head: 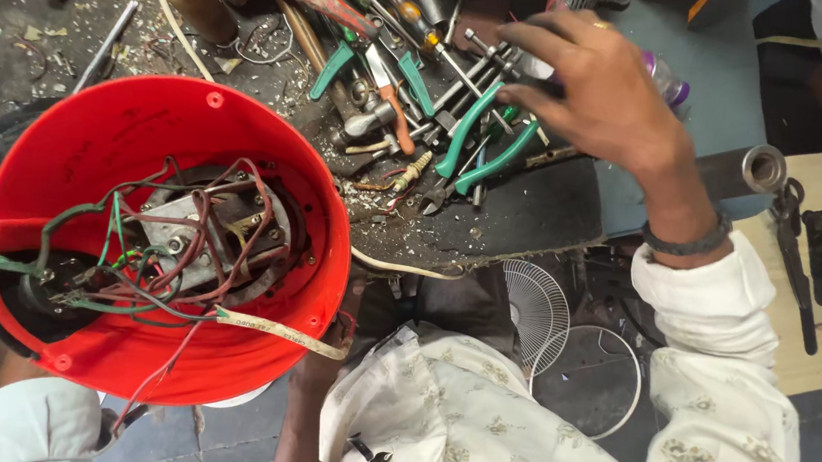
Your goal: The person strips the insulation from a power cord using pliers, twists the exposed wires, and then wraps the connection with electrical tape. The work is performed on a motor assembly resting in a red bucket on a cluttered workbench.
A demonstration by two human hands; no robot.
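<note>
Right hand (591,88) at one o'clock, fingers spread loosely over the green-handled pliers (479,147), gripping nothing yet; left hand (325,338) mostly hidden under the red housing (88,140) at eight o'clock, grip unclear; risk of loose wires (183,249) snagging

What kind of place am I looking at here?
Most likely a small electrical repair workshop. The right hand reaches into a heap of green-handled pliers and screwdrivers on a littered dark workbench, beside an opened red plastic appliance housing with exposed wiring. White wire fan guards lie below.
</note>
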